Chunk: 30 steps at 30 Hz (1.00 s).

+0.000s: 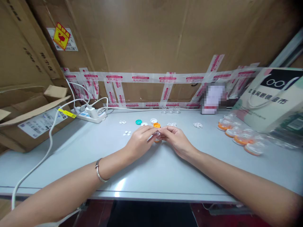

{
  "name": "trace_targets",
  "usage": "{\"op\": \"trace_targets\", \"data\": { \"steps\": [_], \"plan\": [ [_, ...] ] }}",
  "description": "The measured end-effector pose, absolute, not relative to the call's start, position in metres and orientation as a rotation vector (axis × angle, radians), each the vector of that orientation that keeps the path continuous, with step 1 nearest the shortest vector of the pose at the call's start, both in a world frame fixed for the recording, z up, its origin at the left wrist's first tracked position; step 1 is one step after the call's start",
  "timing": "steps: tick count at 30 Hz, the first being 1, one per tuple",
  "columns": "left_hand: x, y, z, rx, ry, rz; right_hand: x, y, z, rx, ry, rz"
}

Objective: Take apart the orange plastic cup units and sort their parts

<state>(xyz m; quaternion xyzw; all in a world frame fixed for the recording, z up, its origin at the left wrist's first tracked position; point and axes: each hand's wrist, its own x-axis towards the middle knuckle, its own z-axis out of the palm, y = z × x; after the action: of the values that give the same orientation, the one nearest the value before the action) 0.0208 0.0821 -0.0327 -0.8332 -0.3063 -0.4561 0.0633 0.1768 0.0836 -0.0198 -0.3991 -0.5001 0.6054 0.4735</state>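
My left hand (142, 139) and my right hand (177, 140) meet over the middle of the table, fingertips pinched together. Between them is a small clear plastic piece (157, 133), partly hidden by the fingers; its exact kind is too small to tell. Just beyond the fingertips lies an orange round plastic part (156, 125), and a bit of orange also shows below them. A green disc (138, 122) and a white ring (153, 120) lie behind my hands. Small white parts (172, 125) are heaped to the right of these.
Finished-looking orange-and-clear pieces (241, 140) stand at the right, before a paper bag (267, 97). Clear cups (170, 110) line the back. More white parts (198, 125) lie right of centre, small white discs (127, 133) left. A power strip (92, 117) and open carton (35, 116) occupy the left.
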Motion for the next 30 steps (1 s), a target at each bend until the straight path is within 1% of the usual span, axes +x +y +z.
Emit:
{"op": "trace_targets", "data": {
  "steps": [11, 16, 18, 22, 25, 30],
  "plan": [
    [0.020, 0.085, -0.035, -2.533, -0.888, -1.355, 0.176, 0.086, -0.026, -0.929, -1.182, 1.518],
    [0.017, 0.088, -0.037, -2.603, -0.953, -1.417, 0.178, 0.089, -0.026, -0.915, -1.185, 1.608],
    [0.017, 0.088, -0.037, -2.632, -0.966, -1.454, 0.179, 0.090, -0.026, -0.926, -1.204, 1.590],
    [0.017, 0.084, -0.033, -2.698, -1.000, -1.543, 0.181, 0.091, -0.025, -0.980, -1.325, 1.391],
    [0.018, 0.081, -0.029, -2.743, -1.135, -1.656, 0.182, 0.090, -0.020, -1.012, -1.412, 1.261],
    [0.018, 0.082, -0.026, -2.867, -1.365, -1.957, 0.185, 0.088, -0.013, -1.039, -1.416, 1.302]
  ]
}}
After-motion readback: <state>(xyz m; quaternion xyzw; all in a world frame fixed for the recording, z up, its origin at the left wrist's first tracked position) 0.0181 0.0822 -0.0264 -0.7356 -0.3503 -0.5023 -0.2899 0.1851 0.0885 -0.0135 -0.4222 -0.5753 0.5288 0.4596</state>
